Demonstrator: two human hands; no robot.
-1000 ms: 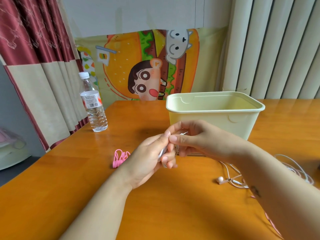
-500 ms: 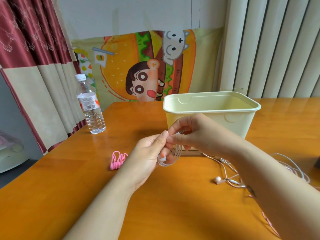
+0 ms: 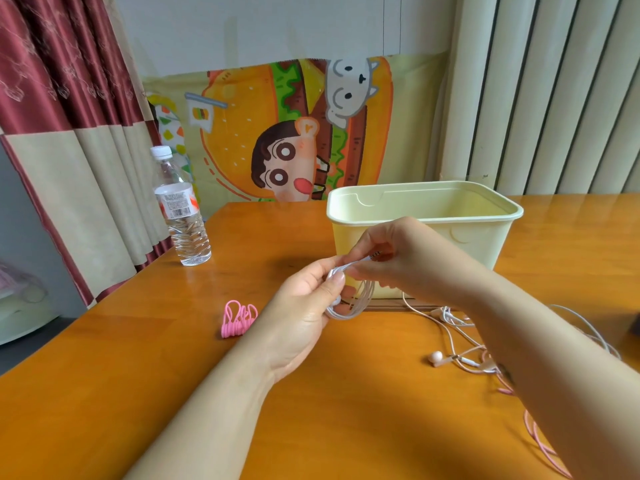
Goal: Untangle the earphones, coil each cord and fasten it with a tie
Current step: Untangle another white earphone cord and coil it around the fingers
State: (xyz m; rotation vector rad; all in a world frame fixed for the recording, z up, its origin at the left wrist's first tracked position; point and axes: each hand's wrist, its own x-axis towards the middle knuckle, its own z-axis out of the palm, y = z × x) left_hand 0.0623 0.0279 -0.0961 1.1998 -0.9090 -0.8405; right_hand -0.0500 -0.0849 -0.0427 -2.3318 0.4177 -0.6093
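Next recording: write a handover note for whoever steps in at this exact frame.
Left hand: grips the coiled white cord at its top.
Right hand: pinches that cord's plug end.
Pink ties: on the table, left of the hands, untouched.
Other earphones: tangled on the table by the right forearm, before the tub.
Done: white cord nearly coiled.
Left: tie it; untangle, coil and tie the rest.

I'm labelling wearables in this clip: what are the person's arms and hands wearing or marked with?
Both forearms are bare, no sleeves in view. The left hand and right hand show no rings, watch or gloves. A small dark mark sits on the right forearm.
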